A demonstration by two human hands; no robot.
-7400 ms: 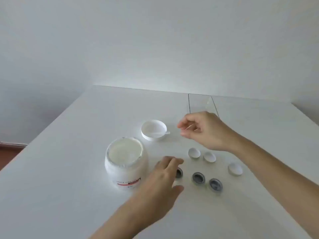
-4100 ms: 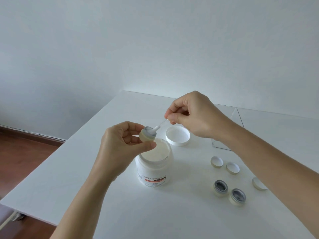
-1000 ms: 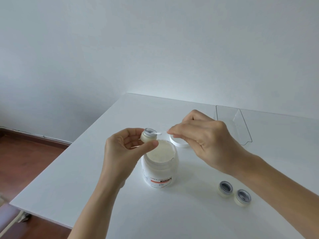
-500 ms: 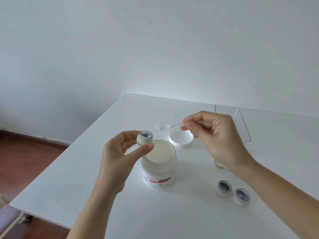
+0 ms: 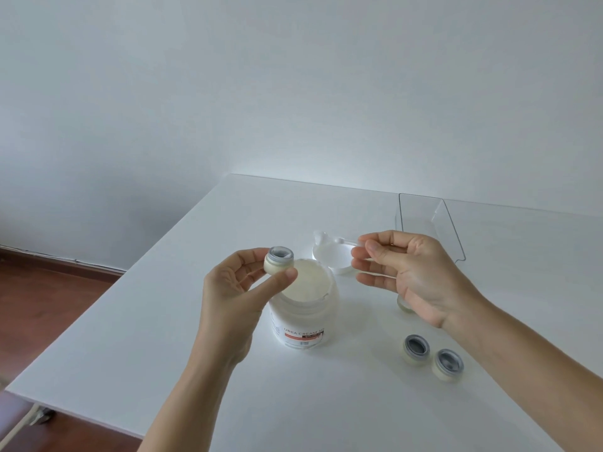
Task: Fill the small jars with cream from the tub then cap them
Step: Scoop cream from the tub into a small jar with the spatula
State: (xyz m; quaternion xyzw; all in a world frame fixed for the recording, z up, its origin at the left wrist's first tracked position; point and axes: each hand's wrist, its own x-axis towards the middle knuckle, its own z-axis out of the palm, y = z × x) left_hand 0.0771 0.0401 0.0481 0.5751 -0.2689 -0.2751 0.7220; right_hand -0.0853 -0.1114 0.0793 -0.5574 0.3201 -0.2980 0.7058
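Nearest me, at about four o'clock on the table (image 5: pixel 163 337), two open small jars (image 5: pixel 416 349) stand side by side, close to the near-right stretch. The left hand (image 5: pixel 235 298) holds a third jar (image 5: pixel 278 261) upright between thumb and curled fingers, just above the open tub (image 5: pixel 303 305). The right hand (image 5: pixel 404 272), fingers loosely bent, pinches a clear spatula (image 5: pixel 339 240); its long axis runs toward nine o'clock, scoop end over the tub lid (image 5: pixel 329 257). The tub lies at about seven o'clock from the scoop, the held jar at nine, both near. I judge another dip likely. Open room lies ahead; a clear stand (image 5: pixel 424 220) sits at the far edge.
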